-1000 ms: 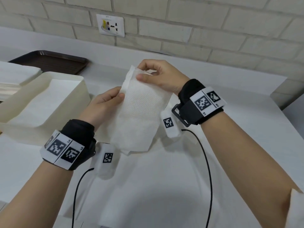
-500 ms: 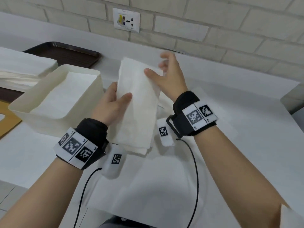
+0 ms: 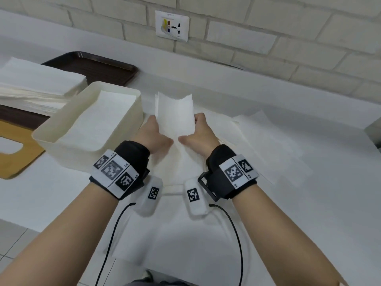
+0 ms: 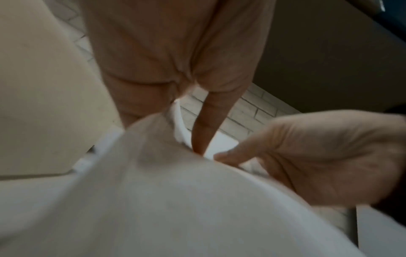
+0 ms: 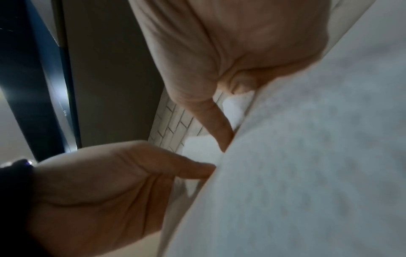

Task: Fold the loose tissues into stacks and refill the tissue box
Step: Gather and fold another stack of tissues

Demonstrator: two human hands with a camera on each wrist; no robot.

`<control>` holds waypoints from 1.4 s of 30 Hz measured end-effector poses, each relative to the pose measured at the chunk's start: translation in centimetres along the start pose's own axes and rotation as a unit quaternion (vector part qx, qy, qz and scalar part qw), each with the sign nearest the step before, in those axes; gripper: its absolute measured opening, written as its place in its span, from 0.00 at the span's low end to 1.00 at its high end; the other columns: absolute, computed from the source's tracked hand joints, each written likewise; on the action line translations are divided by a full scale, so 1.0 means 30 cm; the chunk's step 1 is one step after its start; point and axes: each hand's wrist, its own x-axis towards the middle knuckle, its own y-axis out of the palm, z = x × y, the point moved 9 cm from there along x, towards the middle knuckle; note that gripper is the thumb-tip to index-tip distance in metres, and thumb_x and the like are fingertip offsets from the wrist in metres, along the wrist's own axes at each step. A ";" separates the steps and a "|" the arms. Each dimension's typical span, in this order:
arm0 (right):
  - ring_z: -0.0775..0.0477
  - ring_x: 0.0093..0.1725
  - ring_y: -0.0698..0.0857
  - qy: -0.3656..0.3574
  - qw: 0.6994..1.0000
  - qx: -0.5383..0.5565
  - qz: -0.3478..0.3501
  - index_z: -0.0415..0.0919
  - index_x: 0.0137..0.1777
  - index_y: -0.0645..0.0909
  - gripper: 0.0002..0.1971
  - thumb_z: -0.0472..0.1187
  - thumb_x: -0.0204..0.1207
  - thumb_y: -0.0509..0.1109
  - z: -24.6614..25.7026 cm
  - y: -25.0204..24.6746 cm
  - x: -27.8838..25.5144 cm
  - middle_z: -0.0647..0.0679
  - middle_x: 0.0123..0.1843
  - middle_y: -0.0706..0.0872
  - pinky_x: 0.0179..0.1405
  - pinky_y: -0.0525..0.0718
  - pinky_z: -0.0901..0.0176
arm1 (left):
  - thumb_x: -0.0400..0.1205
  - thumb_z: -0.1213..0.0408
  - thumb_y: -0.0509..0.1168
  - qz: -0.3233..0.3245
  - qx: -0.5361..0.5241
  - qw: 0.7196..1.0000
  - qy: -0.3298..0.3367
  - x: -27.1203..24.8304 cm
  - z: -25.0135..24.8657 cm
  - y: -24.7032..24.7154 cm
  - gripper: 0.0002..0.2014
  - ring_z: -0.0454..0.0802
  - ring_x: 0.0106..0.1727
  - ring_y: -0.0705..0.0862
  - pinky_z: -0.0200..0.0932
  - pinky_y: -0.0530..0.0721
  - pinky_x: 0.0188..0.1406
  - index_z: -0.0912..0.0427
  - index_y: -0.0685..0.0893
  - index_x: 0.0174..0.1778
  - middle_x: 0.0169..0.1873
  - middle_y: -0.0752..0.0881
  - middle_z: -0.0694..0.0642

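A folded white tissue [image 3: 175, 114] stands upright between my two hands, above the table. My left hand [image 3: 153, 132] grips its left edge and my right hand [image 3: 199, 131] grips its right edge, thumbs on the near face and fingers behind. In the left wrist view the tissue [image 4: 175, 200] fills the lower frame, with a left hand finger [image 4: 204, 125] lying on it. The right wrist view shows the tissue [image 5: 307, 156] beside my right fingers [image 5: 222, 132]. The cream tissue box [image 3: 115, 86] stands just left of my hands, open, with flat tissues inside.
Loose unfolded tissues [image 3: 257, 137] lie spread on the white table under and right of my hands. A tall stack of tissues [image 3: 37, 79] sits on a brown tray [image 3: 92, 65] at the far left. A wooden lid [image 3: 12, 149] lies near the left edge. The brick wall is close behind.
My right hand has left the tissue's top edge and come down to its right side. Both hands now hold the folded tissue by its sides, lower and nearer the box.
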 end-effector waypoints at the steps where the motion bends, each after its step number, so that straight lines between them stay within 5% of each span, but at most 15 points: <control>1: 0.53 0.45 0.77 -0.020 0.999 0.011 -0.026 0.36 0.66 0.62 0.23 0.29 0.74 0.67 0.018 -0.013 0.005 0.52 0.48 0.75 0.31 0.73 0.79 | 0.76 0.67 0.68 -0.035 0.021 0.999 0.025 -0.005 -0.028 -0.023 0.23 0.49 0.53 0.77 0.30 0.72 0.39 0.64 0.71 0.67 0.54 0.79 0.53; 4: 0.60 0.38 0.77 -0.089 0.988 0.063 -0.113 0.39 0.56 0.68 0.14 0.27 0.74 0.64 0.089 -0.059 0.006 0.55 0.42 0.76 0.31 0.74 0.82 | 0.79 0.69 0.65 -0.096 -0.031 0.989 0.108 -0.032 -0.114 -0.083 0.24 0.47 0.54 0.77 0.20 0.70 0.30 0.63 0.67 0.71 0.57 0.78 0.53; 7: 0.53 0.44 0.78 -0.116 0.974 0.110 -0.162 0.41 0.51 0.66 0.10 0.29 0.77 0.62 0.112 -0.074 0.010 0.51 0.45 0.78 0.35 0.74 0.80 | 0.81 0.71 0.63 -0.105 -0.075 0.982 0.136 -0.034 -0.142 -0.100 0.22 0.41 0.46 0.75 0.13 0.69 0.27 0.65 0.64 0.70 0.54 0.75 0.52; 9: 0.56 0.43 0.78 -0.127 0.970 0.138 -0.156 0.41 0.53 0.63 0.08 0.31 0.81 0.59 0.124 -0.054 0.014 0.54 0.44 0.76 0.37 0.75 0.81 | 0.82 0.74 0.58 -0.126 -0.088 0.976 0.154 -0.033 -0.149 -0.100 0.19 0.39 0.42 0.74 0.15 0.72 0.32 0.66 0.62 0.68 0.53 0.73 0.53; 13: 0.63 0.45 0.75 -0.164 0.961 0.187 -0.118 0.42 0.54 0.57 0.08 0.31 0.83 0.53 0.162 -0.008 0.024 0.57 0.46 0.69 0.42 0.75 0.81 | 0.80 0.81 0.53 -0.132 -0.160 0.961 0.181 -0.026 -0.160 -0.075 0.24 0.43 0.62 0.71 0.23 0.76 0.55 0.67 0.53 0.70 0.60 0.67 0.54; 17: 0.53 0.55 0.74 -0.109 0.962 0.220 -0.118 0.45 0.56 0.56 0.13 0.28 0.81 0.53 0.093 0.008 0.051 0.52 0.54 0.70 0.46 0.75 0.74 | 0.76 0.83 0.56 -0.136 -0.183 0.958 0.173 -0.002 -0.116 -0.064 0.30 0.45 0.65 0.69 0.38 0.71 0.68 0.66 0.53 0.73 0.62 0.65 0.53; 21: 0.51 0.57 0.75 -0.044 0.976 0.193 -0.088 0.46 0.57 0.57 0.12 0.29 0.81 0.51 0.030 0.047 0.067 0.46 0.59 0.73 0.46 0.73 0.68 | 0.77 0.82 0.56 -0.113 -0.188 0.967 0.127 0.035 -0.058 -0.034 0.26 0.47 0.64 0.70 0.39 0.72 0.65 0.68 0.56 0.70 0.62 0.68 0.55; 25: 0.62 0.46 0.75 -0.056 0.973 0.208 -0.082 0.44 0.58 0.57 0.11 0.28 0.82 0.49 0.042 0.040 0.071 0.54 0.49 0.74 0.38 0.75 0.79 | 0.78 0.83 0.52 -0.135 -0.196 0.961 0.143 0.049 -0.087 -0.038 0.22 0.47 0.62 0.70 0.40 0.72 0.65 0.70 0.58 0.67 0.59 0.67 0.56; 28: 0.65 0.46 0.76 -0.077 0.964 0.235 -0.092 0.43 0.61 0.58 0.14 0.27 0.81 0.52 0.054 0.018 0.067 0.59 0.48 0.74 0.39 0.75 0.86 | 0.77 0.84 0.50 -0.149 -0.226 0.945 0.184 0.034 -0.128 -0.051 0.21 0.46 0.59 0.72 0.36 0.75 0.61 0.66 0.58 0.65 0.56 0.69 0.55; 31: 0.58 0.51 0.77 -0.079 0.959 0.250 -0.111 0.45 0.60 0.57 0.17 0.27 0.79 0.57 0.049 -0.011 0.065 0.56 0.51 0.74 0.43 0.77 0.79 | 0.75 0.82 0.55 -0.152 -0.245 0.936 0.202 0.035 -0.134 -0.066 0.25 0.48 0.58 0.74 0.36 0.76 0.59 0.58 0.56 0.63 0.56 0.69 0.55; 36: 0.52 0.58 0.76 -0.060 0.969 0.215 -0.103 0.41 0.65 0.60 0.14 0.29 0.82 0.53 0.038 0.001 0.071 0.51 0.57 0.75 0.49 0.74 0.69 | 0.76 0.83 0.56 -0.119 -0.206 0.958 0.157 0.054 -0.104 -0.036 0.28 0.51 0.63 0.74 0.43 0.76 0.64 0.66 0.58 0.71 0.58 0.71 0.54; 39: 0.60 0.47 0.77 -0.091 0.966 0.210 -0.117 0.46 0.58 0.59 0.12 0.28 0.82 0.51 0.061 -0.010 0.064 0.58 0.47 0.74 0.41 0.76 0.79 | 0.77 0.83 0.52 -0.134 -0.201 0.954 0.177 0.035 -0.133 -0.045 0.23 0.50 0.60 0.75 0.40 0.77 0.60 0.66 0.59 0.67 0.56 0.72 0.56; 42: 0.62 0.50 0.77 -0.117 0.961 0.214 -0.128 0.46 0.60 0.57 0.15 0.28 0.81 0.53 0.081 -0.022 0.054 0.55 0.52 0.74 0.42 0.76 0.84 | 0.76 0.84 0.53 -0.160 -0.213 0.941 0.208 0.019 -0.153 -0.055 0.24 0.47 0.61 0.73 0.39 0.75 0.65 0.67 0.57 0.67 0.57 0.68 0.54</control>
